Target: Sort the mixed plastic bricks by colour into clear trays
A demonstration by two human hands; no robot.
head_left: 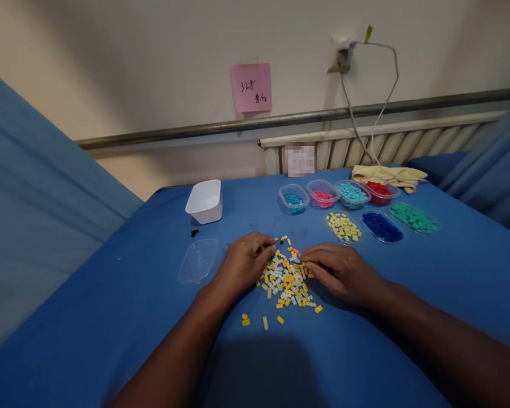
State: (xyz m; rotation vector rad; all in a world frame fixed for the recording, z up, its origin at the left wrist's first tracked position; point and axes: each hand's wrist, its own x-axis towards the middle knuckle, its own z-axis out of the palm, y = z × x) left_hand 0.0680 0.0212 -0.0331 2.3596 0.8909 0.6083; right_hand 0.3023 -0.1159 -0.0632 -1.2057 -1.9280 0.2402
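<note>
On the blue-covered worktop (127, 334), a few stray yellow pieces (280, 320) and one pale piece (266, 323) lie nearest the wearer. Just beyond them, well in from the left edge, a loose pile of yellow and white pieces (288, 279) spreads out between the two hands. The left hand (249, 256) curls at the pile's left side, and the right hand (342, 267) bends in from the other, thumb and fingers close together at the pile's edge; I cannot tell whether either grasps a piece.

Left of the left hand lies a clear lid (199, 260), with small black pieces (194, 233) just past it. Toward the right edge, pale yellow pieces (344, 228), dark blue pieces (381, 226) and green pieces (413, 218) fill shallow clear trays.

Farther back, a white tub (205, 203) stands near the far left corner. Right of it, clear tubs hold teal pieces (293, 199), pink pieces (323, 197), light blue pieces (352, 191) and red pieces (379, 190). A yellow cloth (389, 174) lies by the far edge, and a pink note (250, 88) is on the wall.
</note>
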